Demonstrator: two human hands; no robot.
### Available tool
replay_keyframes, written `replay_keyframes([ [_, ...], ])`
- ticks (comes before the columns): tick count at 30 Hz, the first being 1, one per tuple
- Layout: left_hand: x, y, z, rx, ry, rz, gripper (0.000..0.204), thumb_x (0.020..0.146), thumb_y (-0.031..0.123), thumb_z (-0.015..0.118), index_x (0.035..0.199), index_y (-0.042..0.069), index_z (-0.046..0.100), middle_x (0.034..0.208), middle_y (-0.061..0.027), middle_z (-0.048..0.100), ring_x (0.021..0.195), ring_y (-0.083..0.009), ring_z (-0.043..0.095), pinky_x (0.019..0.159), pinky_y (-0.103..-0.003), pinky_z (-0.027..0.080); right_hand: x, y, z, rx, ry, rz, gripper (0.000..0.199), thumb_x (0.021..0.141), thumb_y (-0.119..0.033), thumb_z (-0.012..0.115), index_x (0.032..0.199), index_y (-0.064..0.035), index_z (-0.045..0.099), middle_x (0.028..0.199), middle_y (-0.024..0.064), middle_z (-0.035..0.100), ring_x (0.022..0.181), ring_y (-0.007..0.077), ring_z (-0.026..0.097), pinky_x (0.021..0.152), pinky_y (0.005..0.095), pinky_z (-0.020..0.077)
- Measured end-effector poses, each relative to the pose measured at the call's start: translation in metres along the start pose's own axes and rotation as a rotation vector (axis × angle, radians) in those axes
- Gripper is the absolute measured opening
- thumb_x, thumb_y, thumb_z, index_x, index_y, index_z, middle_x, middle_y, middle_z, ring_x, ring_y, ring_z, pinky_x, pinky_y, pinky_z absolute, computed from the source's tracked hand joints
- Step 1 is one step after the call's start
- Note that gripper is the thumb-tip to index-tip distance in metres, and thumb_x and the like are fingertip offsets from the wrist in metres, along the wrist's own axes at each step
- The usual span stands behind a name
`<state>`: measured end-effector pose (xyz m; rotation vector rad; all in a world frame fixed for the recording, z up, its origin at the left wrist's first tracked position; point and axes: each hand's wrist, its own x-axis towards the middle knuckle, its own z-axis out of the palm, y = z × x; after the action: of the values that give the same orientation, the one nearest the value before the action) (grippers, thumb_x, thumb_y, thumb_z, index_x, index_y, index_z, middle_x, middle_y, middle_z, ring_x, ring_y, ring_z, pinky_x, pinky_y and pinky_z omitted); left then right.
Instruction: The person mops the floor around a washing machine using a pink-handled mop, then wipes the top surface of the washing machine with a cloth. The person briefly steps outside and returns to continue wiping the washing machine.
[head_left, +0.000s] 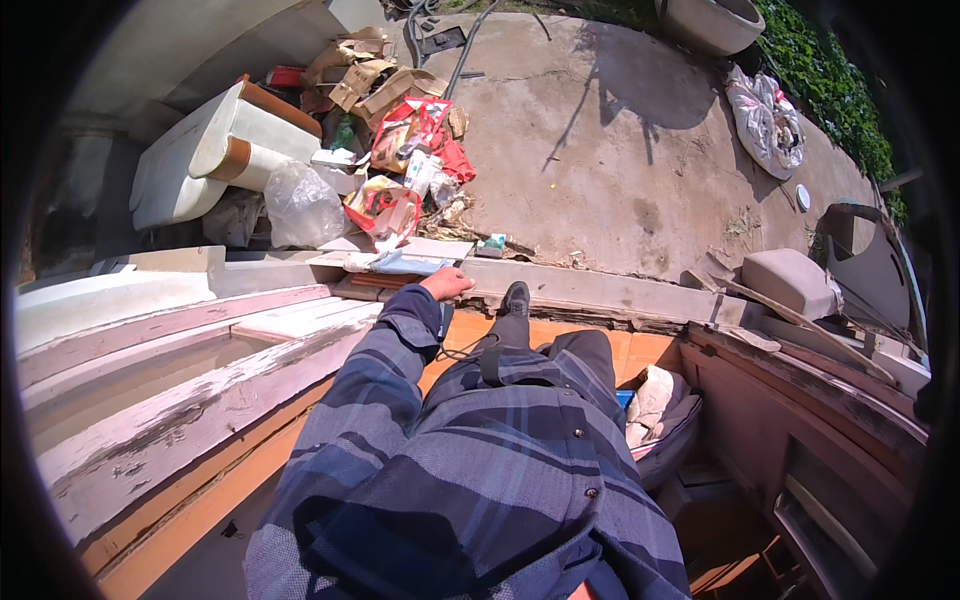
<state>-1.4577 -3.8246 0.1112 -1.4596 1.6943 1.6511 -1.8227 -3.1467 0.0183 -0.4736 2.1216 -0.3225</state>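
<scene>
At the concrete ledge (600,290), left hand (447,284) rests flat, its grip open, beside flimsy paper sheets (405,262); judged light, easily torn, pinch an edge. Right hand unseen.

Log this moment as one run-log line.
left hand resting on concrete ledge | right hand not in view | black shoe on ledge | litter pile beyond

Right hand hidden (behind plaid shirt (480,470)).
</scene>
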Motion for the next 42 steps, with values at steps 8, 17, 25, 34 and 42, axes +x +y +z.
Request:
replay_keyframes([
  [8, 0.030, -0.002, -0.039, -0.067, -0.006, -0.180, 0.043, 0.097, 0.045, 0.066, 0.093, 0.003, 0.073, 0.081, -0.0034, 0.071, 0.070, -0.0163, 0.063, 0.063, -0.033, 0.049, 0.063, -0.138, -0.095, 0.321, -0.021, 0.149, 0.031, 0.099, -0.024, 0.064, 0.109, 0.0029, 0.075, 0.090, 0.0077, 0.074, 0.076, 0.0170, 0.068, 0.072, 0.0296, 0.0552],
  [17, 0.051, 0.018, -0.006, -0.399, 0.035, -0.354, 0.038, 0.103, 0.042, 0.060, 0.106, 0.005, 0.069, 0.095, -0.0043, 0.073, 0.080, -0.0202, 0.070, 0.074, -0.039, 0.054, 0.194, -0.229, -0.196, 0.293, 0.062, -0.018, 0.031, 0.100, -0.025, 0.063, 0.111, 0.0028, 0.075, 0.092, 0.0076, 0.075, 0.078, 0.0170, 0.069, 0.074, 0.0297, 0.0561],
  [25, 0.119, 0.132, 0.003, -0.431, -0.101, -0.481, 0.027, 0.103, 0.037, 0.059, 0.105, 0.012, 0.069, 0.092, 0.0023, 0.072, 0.075, -0.0123, 0.064, 0.067, -0.032, 0.052, 0.306, -0.267, -0.273, 0.684, 0.047, 0.128, 0.026, 0.102, -0.024, 0.060, 0.116, -0.0043, 0.071, 0.089, 0.0054, 0.071, 0.073, 0.0142, 0.068, 0.061, 0.0280, 0.0523],
  [34, 0.283, 0.206, -0.068, -0.378, -0.095, -0.385, 0.026, 0.105, 0.033, 0.055, 0.117, 0.013, 0.065, 0.094, 0.0029, 0.074, 0.082, -0.0108, 0.070, 0.063, -0.031, 0.050, 0.332, -0.246, -0.243, 0.610, 0.085, 0.291, 0.023, 0.096, -0.019, 0.062, 0.104, -0.0005, 0.073, 0.081, 0.0112, 0.070, 0.062, 0.0207, 0.066, 0.054, 0.0337, 0.0510],
  [42, 0.456, 0.202, -0.078, -0.464, 0.103, -0.378, 0.049, 0.108, 0.047, 0.036, 0.119, 0.009, 0.065, 0.101, -0.0036, 0.076, 0.086, -0.0222, 0.077, 0.066, -0.041, 0.050, 0.494, -0.237, -0.192, 0.281, 0.022, 0.178, 0.028, 0.092, -0.025, 0.062, 0.101, -0.0019, 0.075, 0.090, 0.0173, 0.073, 0.081, 0.0300, 0.070, 0.071, 0.0413, 0.0542],
])
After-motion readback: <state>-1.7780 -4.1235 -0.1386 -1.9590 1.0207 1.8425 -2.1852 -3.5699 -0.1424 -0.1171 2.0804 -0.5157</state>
